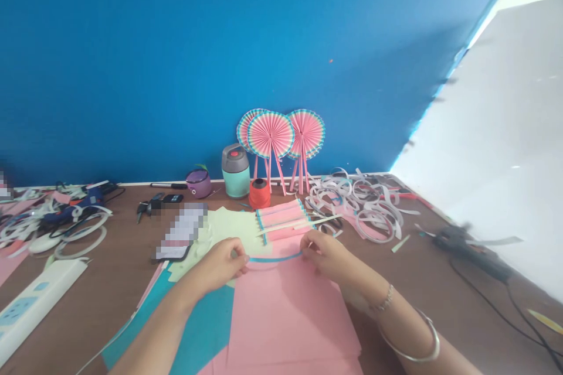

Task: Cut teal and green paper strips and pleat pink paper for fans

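Between my two hands stretches a narrow blue paper strip (276,259), bowed slightly downward. My left hand (229,261) pinches its left end, and my right hand (320,252) pinches the right end. Pink paper sheets (292,310) lie below the strip, overlapping a teal sheet (204,328) on the left. Just beyond my hands rests a pleated pink paper piece (284,218) with blue edging, crossed by a pale strip (303,224). Pale green paper (229,222) sits beyond my left hand.
Pink round paper fans (270,136) lean on the blue wall, near a teal jar (236,173) and a red spool (260,193). Curled paper strips (373,205) heap at right, beside a glue gun (470,252). A phone (182,231) and power strip (39,304) lie left.
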